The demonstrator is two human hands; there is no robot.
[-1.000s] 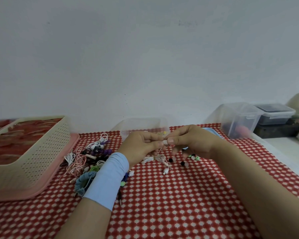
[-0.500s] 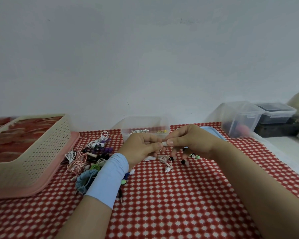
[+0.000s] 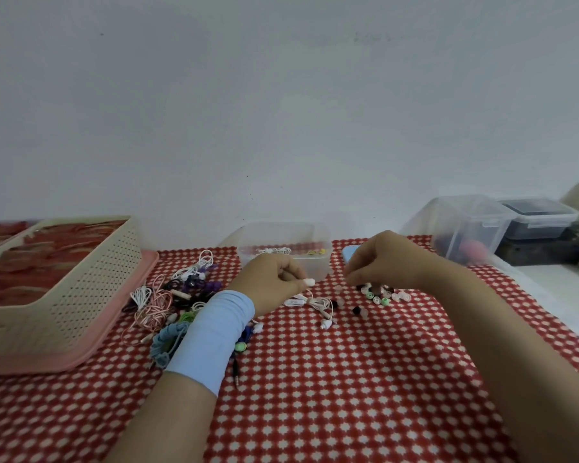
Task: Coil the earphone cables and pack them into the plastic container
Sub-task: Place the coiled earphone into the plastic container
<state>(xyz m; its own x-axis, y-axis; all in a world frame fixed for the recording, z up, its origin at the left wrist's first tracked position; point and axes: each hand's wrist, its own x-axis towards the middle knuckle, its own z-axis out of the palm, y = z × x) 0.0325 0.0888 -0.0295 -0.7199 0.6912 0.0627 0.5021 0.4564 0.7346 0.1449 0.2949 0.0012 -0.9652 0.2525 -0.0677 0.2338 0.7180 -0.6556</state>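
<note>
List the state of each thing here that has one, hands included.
left hand, pinching the bud of the white earphone
white earphone, uncoiled, cable trailing loose
right hand, fingers curled by the loose ear tips; grip unclear
plastic container, open, a few coils inside
earphone pile, tangled, not yet coiled
dark box, lid on

1. The left hand (image 3: 274, 282) and right hand (image 3: 388, 259), joined before, are now apart.
2. Left hand alone pinches the earbud (image 3: 310, 281).
3. Right hand now hangs over the ear tips (image 3: 380, 295).
</note>
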